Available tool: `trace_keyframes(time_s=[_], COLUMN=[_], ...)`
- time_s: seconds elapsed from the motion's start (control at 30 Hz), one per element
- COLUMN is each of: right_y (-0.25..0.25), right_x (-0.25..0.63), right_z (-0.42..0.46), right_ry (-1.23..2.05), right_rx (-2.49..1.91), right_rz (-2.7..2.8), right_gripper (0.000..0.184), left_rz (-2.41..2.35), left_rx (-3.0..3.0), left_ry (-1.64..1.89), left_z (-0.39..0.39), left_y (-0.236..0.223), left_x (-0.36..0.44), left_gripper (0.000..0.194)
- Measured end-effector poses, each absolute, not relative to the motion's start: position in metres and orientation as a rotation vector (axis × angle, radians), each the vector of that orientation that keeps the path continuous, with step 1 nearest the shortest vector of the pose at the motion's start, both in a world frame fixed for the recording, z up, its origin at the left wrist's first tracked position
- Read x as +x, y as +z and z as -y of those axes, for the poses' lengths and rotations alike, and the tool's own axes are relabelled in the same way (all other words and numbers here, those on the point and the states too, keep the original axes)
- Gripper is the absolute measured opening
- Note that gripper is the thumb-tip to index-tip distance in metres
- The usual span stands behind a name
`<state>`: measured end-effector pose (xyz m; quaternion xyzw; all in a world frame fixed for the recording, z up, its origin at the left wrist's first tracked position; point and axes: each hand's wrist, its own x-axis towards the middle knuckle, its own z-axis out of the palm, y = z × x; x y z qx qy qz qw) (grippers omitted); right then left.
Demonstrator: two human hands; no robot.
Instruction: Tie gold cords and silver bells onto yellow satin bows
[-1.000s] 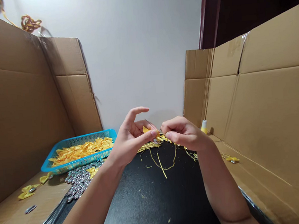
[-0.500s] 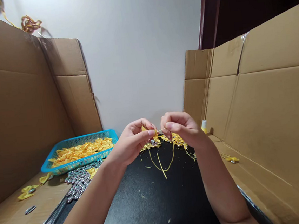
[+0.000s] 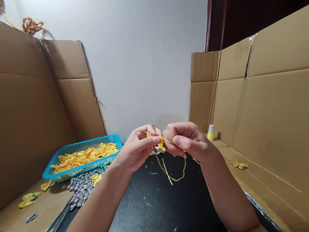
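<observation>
My left hand (image 3: 139,146) pinches a yellow ribbon bow (image 3: 161,144) between thumb and fingers. A shiny silver bead (image 3: 157,150) hangs at the underside of the bow. From the bow a thin yellow cord (image 3: 185,167) runs to my right hand (image 3: 188,140), whose thumb and forefinger are closed on it. The cord's slack droops in a loop below both hands. Part of the bow is hidden behind my left fingers.
On the left stands a blue plastic basket (image 3: 49,171) of yellow bows, with a heap of silver beads (image 3: 82,188) before it. A small white-and-yellow bottle (image 3: 210,132) stands at right. Cardboard walls (image 3: 280,118) flank the black table (image 3: 163,210).
My right hand has come down slightly and nearer to my left hand. The cord loop below has shifted a little right and lower. The bow stays in my left hand.
</observation>
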<state>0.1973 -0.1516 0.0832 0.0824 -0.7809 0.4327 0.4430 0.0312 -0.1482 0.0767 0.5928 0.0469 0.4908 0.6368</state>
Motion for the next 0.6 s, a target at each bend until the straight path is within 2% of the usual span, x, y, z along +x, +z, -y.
trace_keyframes(time_s=[0.2, 0.37, 0.47, 0.6], right_y=[0.082, 0.088, 0.093, 0.094], right_x=[0.201, 0.216, 0.219, 0.213], right_z=[0.149, 0.151, 0.156, 0.163], right_ry=[1.024, 0.762, 0.64, 0.349], right_rx=[0.093, -0.332, -0.423, -0.562], right_rz=[1.992, 2.09, 2.143, 2.226], right_gripper=[0.025, 0.026, 0.03, 0.027], left_rz=[-0.164, -0.283, -0.311, -0.313], left_rx=[1.423, 1.526, 1.589, 1.648], left_ry=[1.243, 1.389, 1.374, 1.39], left_z=[0.145, 0.144, 0.145, 0.145], left_y=[0.076, 0.078, 0.077, 0.075], left_x=[0.026, 0.024, 0.027, 0.028], left_gripper=[0.015, 0.013, 0.012, 0.009])
